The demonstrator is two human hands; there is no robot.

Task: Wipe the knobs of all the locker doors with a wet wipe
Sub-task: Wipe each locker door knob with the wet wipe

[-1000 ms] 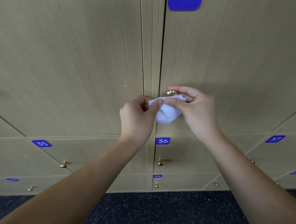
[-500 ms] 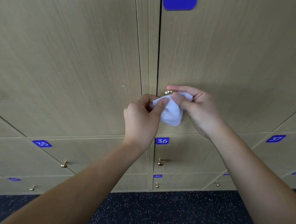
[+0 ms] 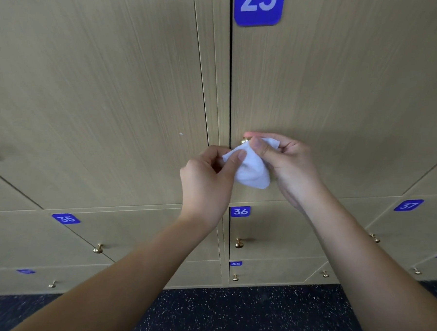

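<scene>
Head view, only one. Both hands up at locker door 25 (image 3: pixel 343 83), working at its brass knob (image 3: pixel 245 141). The knob sits at the door's left edge, just right of the vertical seam; only a sliver of brass shows at 10 o'clock from the right hand.

White wet wipe (image 3: pixel 252 167) is bunched between the two hands, hanging just below the knob at about 5 o'clock from it, top edge touching or nearly touching it; can't tell exactly.

Right hand (image 3: pixel 293 166) pinches the wipe's upper right corner between thumb and fingers, index reaching over the knob top. Probably placed so the cloth can be pulled over the brass.

Left hand (image 3: pixel 209 180) pinches the wipe's left corner, thumb on top. Likely there to spread or refold the wipe for a fresh face before wrapping the knob.

Judgement: knob 25 is in hand, wiping not clearly finished. Lower knobs wait: door 36 knob (image 3: pixel 238 243) at 6 o'clock from the hands, door 35 knob (image 3: pixel 98 249) at 7 o'clock, door 45 knob (image 3: pixel 235 277) lower at 6, more small knobs at 4 o'clock near label 37 (image 3: pixel 408 205). Whether those are wiped can't be told.

Dark speckled floor (image 3: pixel 230 315) along the bottom.
</scene>
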